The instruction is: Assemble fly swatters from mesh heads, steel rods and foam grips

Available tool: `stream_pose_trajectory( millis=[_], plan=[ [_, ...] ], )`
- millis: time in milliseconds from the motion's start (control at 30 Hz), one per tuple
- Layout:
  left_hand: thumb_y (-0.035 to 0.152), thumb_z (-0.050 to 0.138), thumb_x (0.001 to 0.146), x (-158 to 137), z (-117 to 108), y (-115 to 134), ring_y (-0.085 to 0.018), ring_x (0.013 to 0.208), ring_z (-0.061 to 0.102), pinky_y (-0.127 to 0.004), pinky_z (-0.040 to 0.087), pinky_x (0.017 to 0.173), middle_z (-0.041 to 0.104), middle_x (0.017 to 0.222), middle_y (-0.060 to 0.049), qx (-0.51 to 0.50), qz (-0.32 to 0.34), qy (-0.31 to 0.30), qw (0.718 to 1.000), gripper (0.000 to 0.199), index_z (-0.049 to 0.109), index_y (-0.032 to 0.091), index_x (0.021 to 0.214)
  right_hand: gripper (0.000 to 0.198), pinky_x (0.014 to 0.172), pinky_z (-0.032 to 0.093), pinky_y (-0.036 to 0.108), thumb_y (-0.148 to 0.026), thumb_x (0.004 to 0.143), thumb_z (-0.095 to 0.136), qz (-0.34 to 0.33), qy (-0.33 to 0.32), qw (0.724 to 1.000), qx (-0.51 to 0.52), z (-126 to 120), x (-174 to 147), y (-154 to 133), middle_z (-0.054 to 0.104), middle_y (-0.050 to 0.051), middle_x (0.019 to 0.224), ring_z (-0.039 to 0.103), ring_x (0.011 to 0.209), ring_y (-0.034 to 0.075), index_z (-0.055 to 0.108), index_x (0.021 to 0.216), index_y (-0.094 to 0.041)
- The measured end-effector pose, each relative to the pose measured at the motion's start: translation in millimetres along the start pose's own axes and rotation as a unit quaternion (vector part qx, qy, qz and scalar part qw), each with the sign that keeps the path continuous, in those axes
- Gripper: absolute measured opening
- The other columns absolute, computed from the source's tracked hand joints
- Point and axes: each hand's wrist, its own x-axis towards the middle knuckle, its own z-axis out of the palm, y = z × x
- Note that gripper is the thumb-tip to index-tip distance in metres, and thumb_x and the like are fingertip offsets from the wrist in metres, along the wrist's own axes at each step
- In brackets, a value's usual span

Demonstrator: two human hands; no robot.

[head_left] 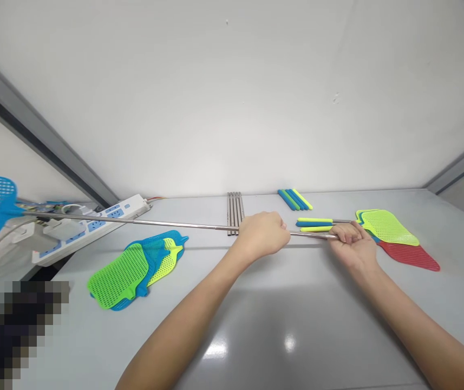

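Note:
A blue fly swatter (8, 207) with a long, extended metal rod stretches from the left edge across the table. My left hand (262, 233) is closed around the rod near the middle of the view. Farther right, my right hand (355, 246) grips the rod's thicker end, fingers curled and palm partly turned up. Just behind the right hand lie finished-looking swatters with yellow and blue handles (315, 223). Their heads, a yellow-green mesh (390, 227) and a red mesh (412, 255), rest to the right of that hand.
Loose swatter heads in green (120, 276), blue and yellow overlap at the left. Several metal rods (235, 208) and several coloured handle grips (295, 199) lie by the wall. A white power strip (105, 225) with plugs sits at the back left, beneath the rod.

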Motion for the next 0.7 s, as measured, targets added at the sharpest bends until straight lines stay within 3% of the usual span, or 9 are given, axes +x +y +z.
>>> stream_pose_trajectory(
  millis=[167, 467, 700],
  plan=[
    [0.018, 0.038, 0.062, 0.8, 1.2, -0.8, -0.018, 0.066, 0.056, -0.024, 0.028, 0.05, 0.057, 0.062, -0.002, 0.002, -0.002, 0.007, 1.0, 0.015, 0.052, 0.021, 0.061, 0.033, 0.033, 0.023, 0.021, -0.012, 0.082, 0.024, -0.008, -0.026, 0.998, -0.049, -1.5, 0.7, 0.1, 0.007, -0.007, 0.044, 0.011, 0.035, 0.008, 0.003, 0.057, -0.019],
    [0.022, 0.036, 0.064, 5.2, 7.2, -0.2, -0.017, 0.059, 0.053, -0.025, 0.027, 0.046, 0.056, 0.058, -0.002, -0.012, -0.001, -0.018, 1.0, 0.015, 0.04, 0.02, 0.049, 0.03, 0.032, 0.022, 0.023, -0.012, 0.08, 0.023, -0.002, -0.002, 1.0, -0.021, 2.2, -2.3, 2.7, 0.008, -0.007, 0.043, 0.01, 0.035, 0.009, 0.004, 0.057, -0.02],
    [0.019, 0.038, 0.06, 5.3, 7.3, 1.4, -0.018, 0.065, 0.055, -0.025, 0.029, 0.048, 0.059, 0.064, -0.002, -0.005, -0.003, -0.03, 1.0, 0.012, 0.049, 0.021, 0.057, 0.03, 0.033, 0.022, 0.022, -0.012, 0.079, 0.024, 0.0, 0.005, 1.0, -0.016, 1.7, -2.4, 1.6, 0.01, -0.008, 0.043, 0.012, 0.035, 0.008, 0.005, 0.057, -0.02]
  ],
)
